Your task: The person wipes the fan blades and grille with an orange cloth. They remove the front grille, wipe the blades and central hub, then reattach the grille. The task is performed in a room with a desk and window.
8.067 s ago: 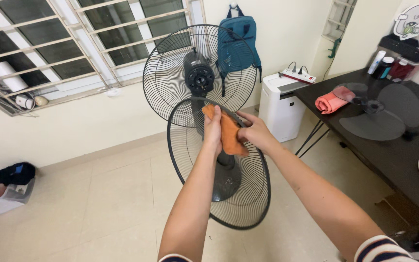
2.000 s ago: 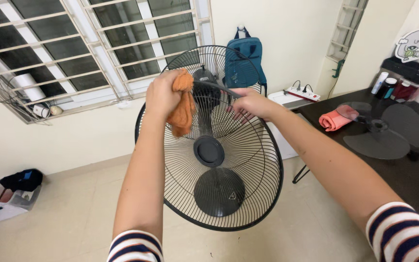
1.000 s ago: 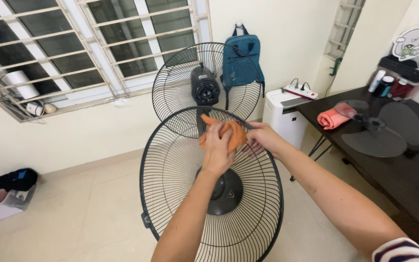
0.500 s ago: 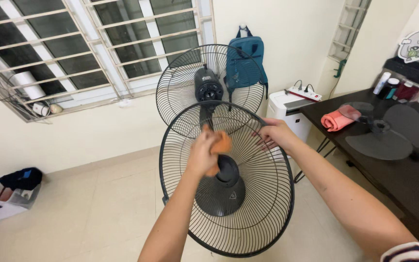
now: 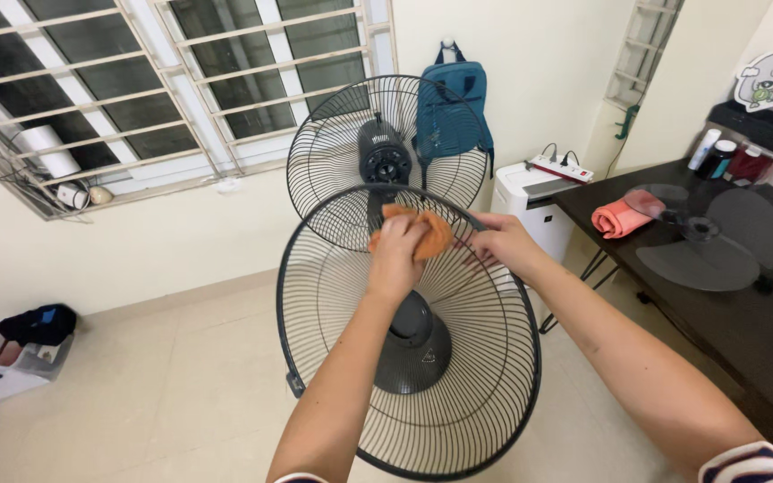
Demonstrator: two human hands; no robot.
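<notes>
My left hand [image 5: 397,252] is closed on an orange cloth [image 5: 431,234] and presses it against the upper wires of a black round fan guard [image 5: 333,295]. My right hand [image 5: 501,243] grips the same guard at its upper right rim and holds it tilted in the air. Behind the guard stands a pedestal fan [image 5: 385,159] with its rear guard and motor exposed.
A blue backpack [image 5: 451,114] hangs on the wall behind the fan. A white appliance [image 5: 530,199] with a power strip [image 5: 562,166] stands to the right. A dark table [image 5: 744,304] holds grey fan blades [image 5: 709,240], a folded pink cloth [image 5: 617,218] and bottles. Barred windows [image 5: 136,89] fill the left wall.
The guard was raised high, then lowered. In the last half second the left hand slid the cloth up toward the guard's top edge, close to the right hand.
</notes>
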